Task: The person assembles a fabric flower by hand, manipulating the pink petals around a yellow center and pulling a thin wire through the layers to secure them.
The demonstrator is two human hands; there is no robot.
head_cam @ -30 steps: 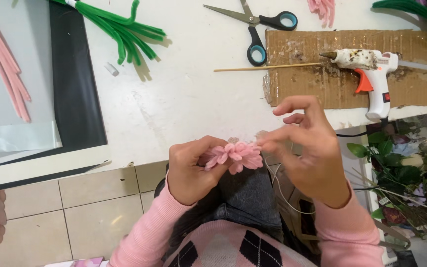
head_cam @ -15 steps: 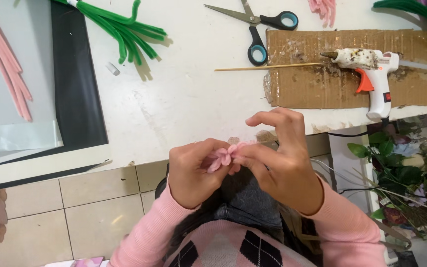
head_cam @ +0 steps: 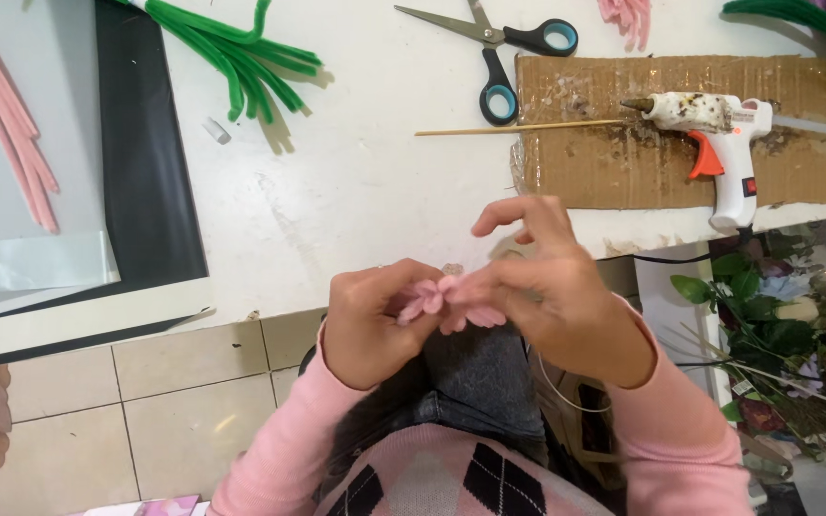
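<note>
A small pink flower made of fuzzy pipe cleaner loops [head_cam: 446, 301] sits between both hands, just in front of the white table's near edge [head_cam: 336, 248] and above my lap. My left hand [head_cam: 370, 320] grips it from the left with the fingers curled around the petals. From the right, my right hand [head_cam: 556, 291] pinches the petals with thumb and fingers; the index finger is raised. Much of the flower is hidden by the fingers.
On the table lie green pipe cleaners [head_cam: 241, 62], pink pipe cleaners [head_cam: 7, 119] on a grey sheet, scissors [head_cam: 504, 57], a thin wooden stick [head_cam: 518, 127] and a glue gun [head_cam: 714, 129] on a cardboard sheet [head_cam: 795, 172]. A flower bouquet [head_cam: 776, 334] stands at the right.
The hands have closed tighter over the pink flower, so less of it shows. My right hand has shifted slightly left over the petals.
</note>
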